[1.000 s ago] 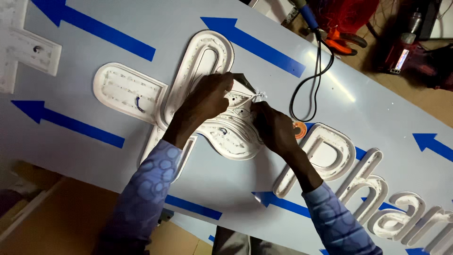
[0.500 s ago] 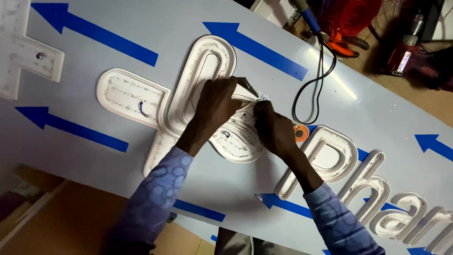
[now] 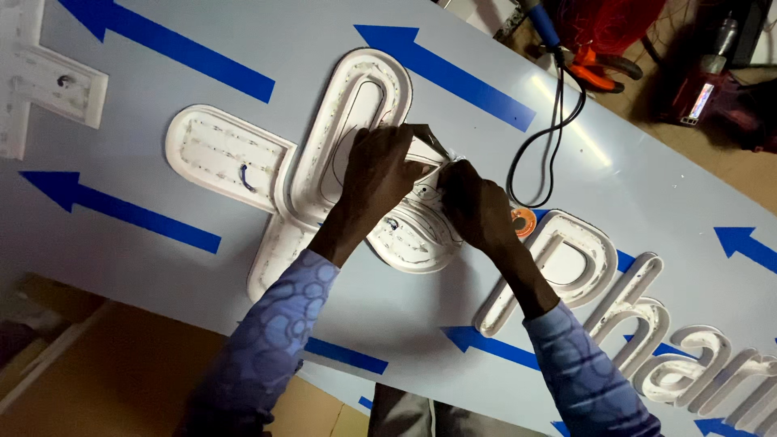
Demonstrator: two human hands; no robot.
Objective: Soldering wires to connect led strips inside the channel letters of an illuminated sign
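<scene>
Nearest the camera, two forearms in blue patterned sleeves come up from the bottom edge, and both hands meet over the middle of the pale sign panel [image 3: 121, 146]. The left hand [image 3: 379, 174] lies curled on the white cross-shaped channel piece [image 3: 324, 178], fingers bent down onto its right-hand side. The right hand [image 3: 473, 202] sits just beside it, fingertips touching the left's, the two pinched together on something small and thin at the rim of the cross; whether that is a wire or a strip I cannot tell. Compared with half a second ago, the hands have hardly shifted: same grip, same spot, the left perhaps a touch flatter on the piece.

Just past the right hand, a small orange ring [image 3: 522, 220] lies on the panel, touching the first of the raised white letters [image 3: 566, 259], which run off to the lower right. Blue arrows [image 3: 441, 69] are printed across the panel. Further out, a black cable [image 3: 554, 129] loops on the panel and leads up to tools with orange handles [image 3: 595, 69] at its far edge. Beyond that, on the floor, sits a dark red tool [image 3: 700, 93]. Far left, another white channel piece [image 3: 44, 85] rests on the panel, well apart from the hands.
</scene>
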